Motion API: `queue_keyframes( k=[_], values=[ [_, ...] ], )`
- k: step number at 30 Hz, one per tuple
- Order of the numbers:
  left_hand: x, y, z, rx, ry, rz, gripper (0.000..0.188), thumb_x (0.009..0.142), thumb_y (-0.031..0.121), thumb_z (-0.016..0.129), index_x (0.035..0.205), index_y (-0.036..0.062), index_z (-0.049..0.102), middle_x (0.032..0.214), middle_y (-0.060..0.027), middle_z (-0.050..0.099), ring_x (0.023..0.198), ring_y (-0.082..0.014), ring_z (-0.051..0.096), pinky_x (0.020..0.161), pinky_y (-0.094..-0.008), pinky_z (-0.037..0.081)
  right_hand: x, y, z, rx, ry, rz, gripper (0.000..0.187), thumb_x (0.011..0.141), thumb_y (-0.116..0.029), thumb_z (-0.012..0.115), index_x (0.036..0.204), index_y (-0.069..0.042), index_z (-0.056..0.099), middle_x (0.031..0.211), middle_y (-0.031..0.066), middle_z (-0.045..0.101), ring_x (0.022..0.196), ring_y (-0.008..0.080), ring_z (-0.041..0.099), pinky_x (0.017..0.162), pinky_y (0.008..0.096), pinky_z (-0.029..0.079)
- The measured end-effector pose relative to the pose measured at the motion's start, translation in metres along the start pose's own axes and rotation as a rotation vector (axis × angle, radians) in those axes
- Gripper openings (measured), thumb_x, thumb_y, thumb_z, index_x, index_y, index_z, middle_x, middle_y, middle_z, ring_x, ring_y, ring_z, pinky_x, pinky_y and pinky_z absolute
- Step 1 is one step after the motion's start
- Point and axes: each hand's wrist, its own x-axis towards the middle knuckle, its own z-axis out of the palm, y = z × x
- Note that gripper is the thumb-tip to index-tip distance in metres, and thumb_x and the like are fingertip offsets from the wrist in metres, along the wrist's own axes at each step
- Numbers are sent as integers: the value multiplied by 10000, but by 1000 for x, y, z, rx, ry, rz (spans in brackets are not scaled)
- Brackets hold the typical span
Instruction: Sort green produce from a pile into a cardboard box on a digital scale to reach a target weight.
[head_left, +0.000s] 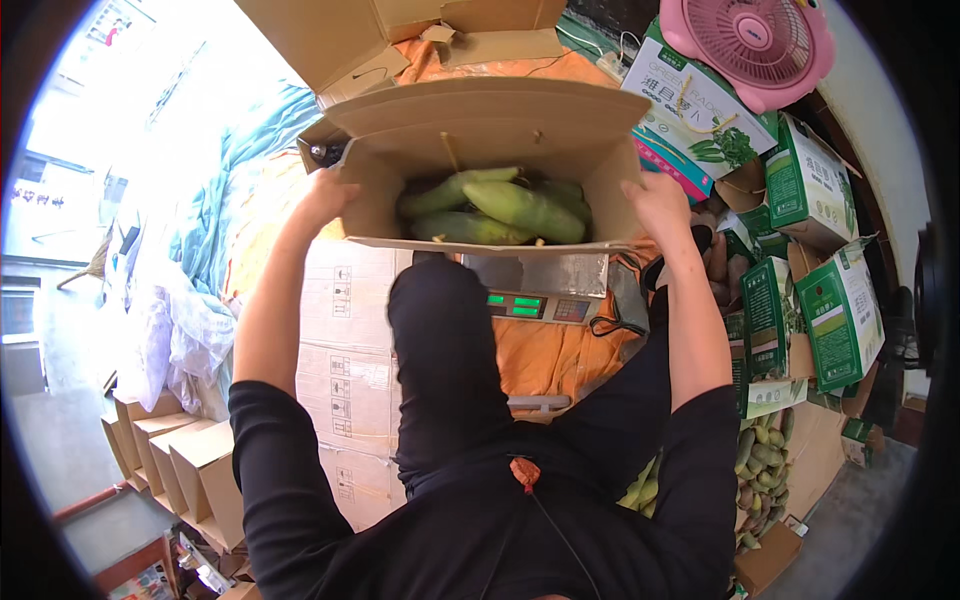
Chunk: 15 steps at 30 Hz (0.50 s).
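Note:
An open cardboard box (pixel 490 118) is in front of me, with several long green radishes (pixel 530 210) lying inside. My left hand (pixel 326 198) grips its left end at the rim, while my right hand (pixel 662 205) holds the right end the same way. Both hands are closed on the cardboard, though some fingertips are hidden behind it. Just nearer than the box is a digital scale (pixel 560 275) with lit green displays. Whether the box rests on the scale or is held above it, I cannot tell.
Sealed cartons (pixel 345 375) stand beside my left leg. Green-and-white printed boxes (pixel 840 315) are stacked at right, below a pink fan (pixel 750 40). More radishes (pixel 765 465) lie at lower right. Empty brown boxes (pixel 205 465) line the left. A larger open carton (pixel 320 40) is behind.

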Motion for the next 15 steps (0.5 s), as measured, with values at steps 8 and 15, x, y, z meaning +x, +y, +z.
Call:
queue_keyframes(
  k=[8,15],
  values=[
    [-101,-120,-91,41,258,-12,302,809,198,607,956,-58,669,824,-116,691,724,-180,621,694,-326,468,-9,-141,47,-21,30,-300,358,812,-370,611,791,-20,686,797,220,649,792,384,631,718,460,480],
    [-235,-257,-110,236,339,-150,294,801,297,610,881,23,681,816,-250,635,793,-427,613,707,-474,472,-74,-224,157,-62,-287,-451,250,788,-295,678,843,-53,707,839,157,684,823,318,667,703,422,522]
  ],
)
